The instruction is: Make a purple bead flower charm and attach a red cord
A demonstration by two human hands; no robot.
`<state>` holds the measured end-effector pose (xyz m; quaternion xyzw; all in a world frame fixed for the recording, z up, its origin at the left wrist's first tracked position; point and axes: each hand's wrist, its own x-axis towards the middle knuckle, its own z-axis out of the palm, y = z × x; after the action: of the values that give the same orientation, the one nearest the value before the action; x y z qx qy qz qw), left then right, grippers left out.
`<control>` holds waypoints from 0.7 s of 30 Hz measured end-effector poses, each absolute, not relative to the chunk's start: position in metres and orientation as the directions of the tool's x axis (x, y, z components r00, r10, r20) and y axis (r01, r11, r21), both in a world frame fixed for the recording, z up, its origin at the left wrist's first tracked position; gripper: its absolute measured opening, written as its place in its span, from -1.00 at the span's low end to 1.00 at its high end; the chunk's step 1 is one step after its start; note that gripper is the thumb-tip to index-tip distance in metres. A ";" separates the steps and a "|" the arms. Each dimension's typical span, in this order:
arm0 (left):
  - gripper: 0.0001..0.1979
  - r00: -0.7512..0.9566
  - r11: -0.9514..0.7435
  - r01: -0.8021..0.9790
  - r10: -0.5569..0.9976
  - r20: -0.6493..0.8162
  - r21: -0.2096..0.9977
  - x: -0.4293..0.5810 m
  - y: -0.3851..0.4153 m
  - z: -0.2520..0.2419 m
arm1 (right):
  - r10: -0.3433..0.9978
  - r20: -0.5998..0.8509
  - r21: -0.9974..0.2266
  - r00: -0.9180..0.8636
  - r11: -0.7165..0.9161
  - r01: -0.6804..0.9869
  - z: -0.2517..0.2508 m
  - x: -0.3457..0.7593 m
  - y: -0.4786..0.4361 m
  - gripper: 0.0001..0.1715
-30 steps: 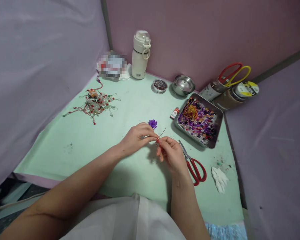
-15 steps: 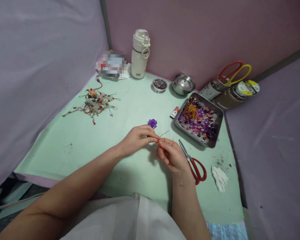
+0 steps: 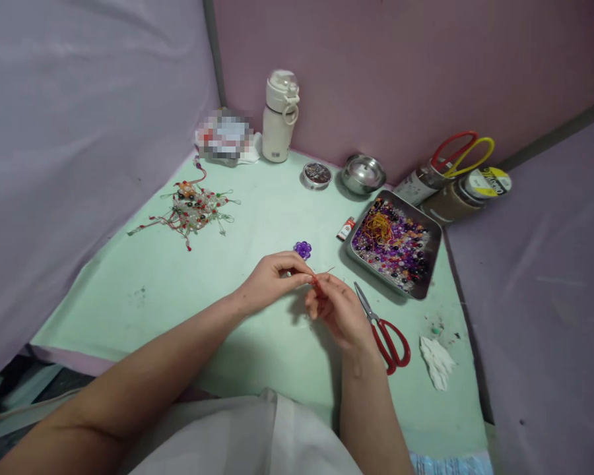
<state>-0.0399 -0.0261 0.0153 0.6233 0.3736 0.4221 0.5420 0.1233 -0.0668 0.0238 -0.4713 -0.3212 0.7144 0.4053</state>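
Note:
Over the middle of the green tabletop, my left hand [image 3: 277,277] and my right hand [image 3: 337,305] meet fingertip to fingertip. Both pinch a thin red cord [image 3: 316,284], and a short loose end of it sticks up to the right. Part of the cord is hidden by the fingers. A purple bead flower [image 3: 303,250] lies on the table just beyond my left fingers. Scissors with red handles [image 3: 387,336] rest to the right of my right hand.
A metal tray of mixed beads [image 3: 396,244] stands at the right, with a small lighter [image 3: 346,228] beside it. Behind are a metal bowl [image 3: 363,175], a round tin [image 3: 317,175], a white bottle [image 3: 278,122] and jars. Beaded strings [image 3: 195,210] lie left; crumpled tissue [image 3: 436,361] lies right.
The fingers of my right hand have shifted and curled differently around the cord, and its loose end points lower. The whole view has moved slightly, so the table things appear a little lower.

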 end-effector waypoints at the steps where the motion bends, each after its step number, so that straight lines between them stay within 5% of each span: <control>1: -0.91 0.363 -0.112 0.007 0.926 0.102 0.994 -0.040 -0.026 0.015 | 0.903 -0.389 -0.870 -0.185 -0.426 -0.250 0.024 0.122 -0.067 -0.75; 10: -0.89 0.386 0.029 -0.014 0.922 -0.022 0.999 -0.039 -0.024 0.018 | 0.996 0.055 -0.991 0.063 0.047 0.128 0.017 0.122 -0.070 -0.89; 21: -0.92 0.557 0.047 -0.003 0.829 -0.038 0.999 -0.044 -0.023 0.020 | 0.995 -0.041 -0.987 0.094 -0.055 0.149 0.019 0.121 -0.072 -0.89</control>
<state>-0.0443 -0.0225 0.0202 0.6087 0.3396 0.3255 0.6389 0.1212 -0.0722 0.0189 -0.5709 -0.5010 0.4492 0.4704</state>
